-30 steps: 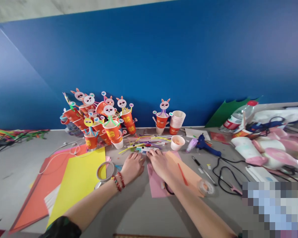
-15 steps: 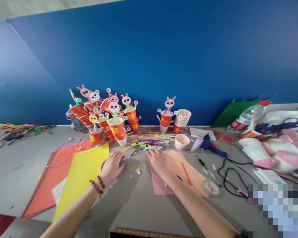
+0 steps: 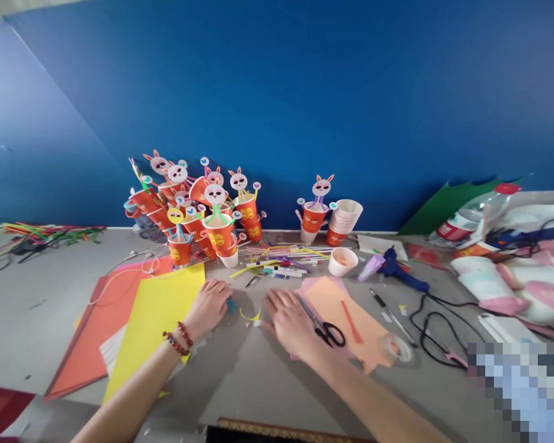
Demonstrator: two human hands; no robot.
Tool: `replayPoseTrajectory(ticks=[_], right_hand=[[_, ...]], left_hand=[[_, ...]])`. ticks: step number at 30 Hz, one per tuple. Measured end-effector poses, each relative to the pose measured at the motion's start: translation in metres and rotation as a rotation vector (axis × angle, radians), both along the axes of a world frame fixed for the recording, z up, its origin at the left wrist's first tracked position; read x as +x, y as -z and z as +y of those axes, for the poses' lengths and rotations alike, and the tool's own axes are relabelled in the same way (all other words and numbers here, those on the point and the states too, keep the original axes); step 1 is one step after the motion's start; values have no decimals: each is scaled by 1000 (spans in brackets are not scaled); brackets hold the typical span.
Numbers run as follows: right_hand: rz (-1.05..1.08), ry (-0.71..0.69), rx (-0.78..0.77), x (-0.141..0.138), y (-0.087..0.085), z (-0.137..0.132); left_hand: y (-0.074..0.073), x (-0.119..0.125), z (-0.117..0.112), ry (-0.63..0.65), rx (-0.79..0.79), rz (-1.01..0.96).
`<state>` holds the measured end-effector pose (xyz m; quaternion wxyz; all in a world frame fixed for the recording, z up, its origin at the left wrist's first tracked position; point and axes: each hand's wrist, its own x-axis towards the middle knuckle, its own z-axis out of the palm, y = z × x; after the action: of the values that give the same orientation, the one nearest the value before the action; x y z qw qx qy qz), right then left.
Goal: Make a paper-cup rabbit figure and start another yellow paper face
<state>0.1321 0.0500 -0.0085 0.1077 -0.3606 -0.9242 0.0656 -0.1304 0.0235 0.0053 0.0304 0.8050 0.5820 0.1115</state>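
Observation:
My left hand (image 3: 208,307), with a red bead bracelet, rests palm down at the yellow sheet's (image 3: 164,326) right edge. Its fingers are loosely bent and a small teal piece (image 3: 231,306) lies at their tips; whatever is under the palm is hidden. My right hand (image 3: 287,317) lies flat on the table, fingers stretched out and slightly blurred, over the left edge of the pink paper (image 3: 341,285). Small yellow scraps (image 3: 249,316) are between the hands. Scissors (image 3: 330,334) with black handles lie right of my right hand, on the orange paper (image 3: 325,301).
Red paper cups with rabbit faces (image 3: 219,231) stand at the back left, and a cup stack (image 3: 344,221) at the back right. Markers (image 3: 284,271), a glue gun (image 3: 401,271), a pen (image 3: 390,314), clear tape (image 3: 397,349) and a bottle (image 3: 477,215) lie around.
My right hand has drawn back towards me across the table, uncovering the scissors. My left hand has shifted slightly, with the teal piece now showing beyond its fingertips. The view has moved a little.

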Motion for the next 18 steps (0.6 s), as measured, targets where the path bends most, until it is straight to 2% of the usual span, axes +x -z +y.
replayPoseTrajectory(ticks=[3,7,11,15,18], right_hand=[[-2,-57,-16,0,-6,-6],[-12,70,-7,10,-8,-4],[-52,13,10,10,-1,-24],[38,-142,-55,2,3,-51],[92,-108,-84,1,-2,-50]], left_hand=[[0,10,1,14,-4,-2],[-2,8,4,90,-29,-44],[-3,2,7,22,27,-50],[-9,10,-7,55,12,-34],[-17,17,-24,123,-64,-67]])
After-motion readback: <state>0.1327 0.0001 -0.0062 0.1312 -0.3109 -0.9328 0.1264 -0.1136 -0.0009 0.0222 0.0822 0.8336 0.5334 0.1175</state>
